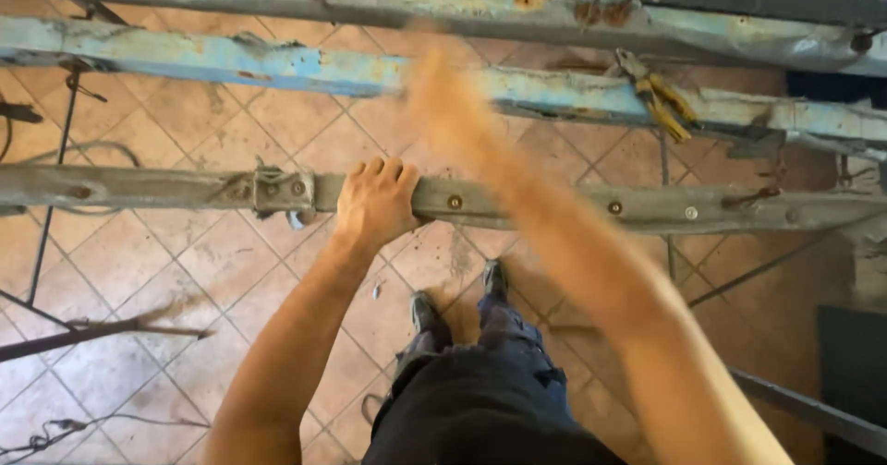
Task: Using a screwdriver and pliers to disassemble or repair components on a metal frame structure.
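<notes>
My left hand [374, 202] grips a grey metal rail [166, 189] that runs across the view, fingers curled over its top next to a bolted joint [282, 191]. My right hand [442, 96] is raised and heavily blurred in front of a blue, rusty rail [185, 56]; whether it holds anything cannot be made out. Pliers with yellow handles [658, 98] rest on the blue rail to the right of that hand.
A further grey-blue beam [443, 3] lies at the top. Below is a floor of tan tiles [129, 271], with my shoes [425, 315] on it. Thin rods [92, 334] and wires [51, 165] lie at the left; a dark bar [804, 408] at the lower right.
</notes>
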